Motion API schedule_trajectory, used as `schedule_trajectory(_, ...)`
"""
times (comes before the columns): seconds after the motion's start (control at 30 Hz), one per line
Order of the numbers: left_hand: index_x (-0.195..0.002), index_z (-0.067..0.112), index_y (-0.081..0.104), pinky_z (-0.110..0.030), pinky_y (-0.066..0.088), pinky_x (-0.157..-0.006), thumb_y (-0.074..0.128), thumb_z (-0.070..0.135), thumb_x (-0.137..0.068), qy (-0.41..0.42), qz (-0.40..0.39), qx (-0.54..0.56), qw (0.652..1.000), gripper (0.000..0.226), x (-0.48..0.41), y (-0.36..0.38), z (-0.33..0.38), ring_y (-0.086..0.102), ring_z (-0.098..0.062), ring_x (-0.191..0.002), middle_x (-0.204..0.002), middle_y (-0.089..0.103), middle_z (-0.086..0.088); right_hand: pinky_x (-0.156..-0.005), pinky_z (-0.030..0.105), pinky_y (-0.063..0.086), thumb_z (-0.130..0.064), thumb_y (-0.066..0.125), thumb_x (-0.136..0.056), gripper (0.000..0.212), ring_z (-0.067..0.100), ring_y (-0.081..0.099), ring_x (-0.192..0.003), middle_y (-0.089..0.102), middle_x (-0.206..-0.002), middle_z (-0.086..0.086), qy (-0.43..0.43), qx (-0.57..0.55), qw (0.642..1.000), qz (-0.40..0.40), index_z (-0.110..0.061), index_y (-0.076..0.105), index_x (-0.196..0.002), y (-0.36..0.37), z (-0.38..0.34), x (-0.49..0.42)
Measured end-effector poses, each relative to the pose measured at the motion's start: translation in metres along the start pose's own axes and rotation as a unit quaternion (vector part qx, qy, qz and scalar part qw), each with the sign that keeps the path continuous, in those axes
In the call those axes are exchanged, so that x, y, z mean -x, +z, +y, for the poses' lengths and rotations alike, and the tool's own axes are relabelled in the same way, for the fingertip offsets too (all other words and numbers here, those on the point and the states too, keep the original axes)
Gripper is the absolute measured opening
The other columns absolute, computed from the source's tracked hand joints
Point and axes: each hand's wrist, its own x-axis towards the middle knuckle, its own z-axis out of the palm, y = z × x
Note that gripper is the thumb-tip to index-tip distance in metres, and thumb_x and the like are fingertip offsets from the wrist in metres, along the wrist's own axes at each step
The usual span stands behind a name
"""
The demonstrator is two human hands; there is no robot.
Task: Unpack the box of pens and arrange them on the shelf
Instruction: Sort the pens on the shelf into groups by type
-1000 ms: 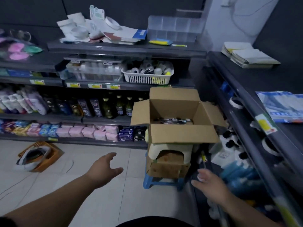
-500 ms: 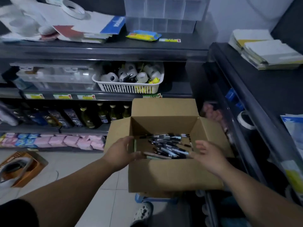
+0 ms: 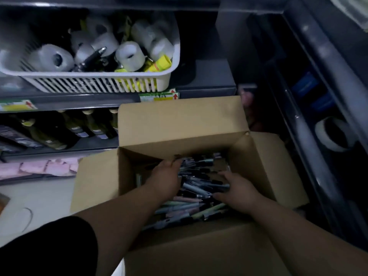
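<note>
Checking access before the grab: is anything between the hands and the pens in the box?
Nothing visible: the brown cardboard box has its flaps open, and the left hand and right hand already rest on the loose pens.

One cardboard box (image 3: 179, 124), one white basket (image 3: 95, 84), two hands — left hand (image 3: 165, 180), right hand (image 3: 237, 192) — pens (image 3: 195, 188) too many to count.

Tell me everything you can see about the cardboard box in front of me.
The cardboard box is plain brown corrugated card, open at the top with all four flaps folded outward. It sits upright just below the shelf with the white basket. Inside lies a loose heap of pens, mostly dark or pastel. The left hand and right hand both reach in, resting on the pens. What supports it is hidden.
</note>
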Motion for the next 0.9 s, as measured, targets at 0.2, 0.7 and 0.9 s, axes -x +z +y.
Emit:
schedule_trajectory(0.2, -0.151, 0.013, 0.012, -0.038, 0.022, -0.113, 0.048, 0.038, -0.095, -0.006, -0.06, -0.073, 0.996, 0.071, -0.03, 0.015, -0.001, 0.026, -0.029, -0.137, -0.154, 0.021, -0.011, -0.093, 0.022, 0.039, -0.044, 0.078, -0.075, 0.092, 0.02, 0.042, -0.128, 0.036, -0.147, 0.002, -0.001, 0.036, 0.999, -0.019, -0.028, 0.026, -0.149, 0.005, 0.006, -0.025)
schedule_trajectory(0.7, -0.151, 0.012, 0.011, -0.027, 0.035, -0.102, 0.067, 0.033, -0.085, -0.056, -0.166, -0.033, 0.984, 0.089, -0.037, 0.014, 0.006, 0.036, -0.03, -0.133, -0.153, 0.023, -0.015, -0.104, 0.034, 0.041, -0.037, 0.08, -0.071, 0.09, 0.025, 0.04, -0.128, 0.04, -0.143, 0.005, -0.051, 0.183, 0.976, -0.11, -0.024, 0.031, -0.145, 0.019, 0.001, -0.032)
schedule_trajectory(0.9, -0.151, 0.013, 0.015, -0.027, 0.038, -0.1, 0.069, 0.032, -0.083, -0.064, -0.168, -0.026, 0.983, 0.089, -0.042, 0.015, 0.001, 0.042, -0.027, -0.13, -0.149, 0.034, -0.012, -0.099, 0.03, 0.041, -0.04, 0.076, -0.075, 0.078, 0.024, 0.045, -0.123, 0.044, -0.139, 0.006, -0.079, 0.197, 0.966, -0.147, -0.02, 0.037, -0.14, 0.024, -0.001, -0.037)
